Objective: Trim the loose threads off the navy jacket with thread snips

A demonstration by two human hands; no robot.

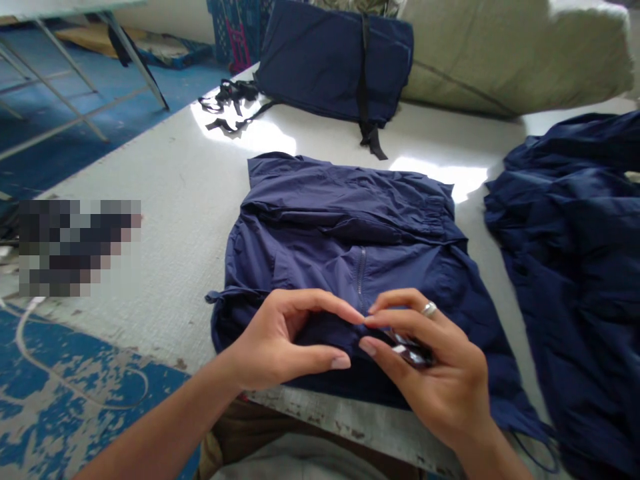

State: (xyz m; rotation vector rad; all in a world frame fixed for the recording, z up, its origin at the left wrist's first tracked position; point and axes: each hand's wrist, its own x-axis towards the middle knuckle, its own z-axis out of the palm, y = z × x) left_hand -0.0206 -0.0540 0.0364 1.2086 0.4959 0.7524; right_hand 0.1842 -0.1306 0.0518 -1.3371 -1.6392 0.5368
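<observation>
A dark blue garment point(320, 233) with a zipper point(361, 270) lies folded on the table in front of me. Over its near part is my left hand point(295, 340), thumb and index finger apart and nothing visible between them. Its index fingertip meets the fingertips of my right hand point(430, 360), which wears a ring. Inside my curled right fingers sits a small shiny metallic object point(413, 353), mostly hidden, so its kind is unclear. Whether a bit of the cloth or a thread is pinched at the fingertips cannot be made out.
More dark blue garments point(585, 267) are heaped at the right. A folded blue bundle tied with a black strap point(364, 73) lies at the back, beside black straps point(230, 100) and a large pale sack point(500, 53). A white cable point(30, 347) hangs off the white table point(165, 193).
</observation>
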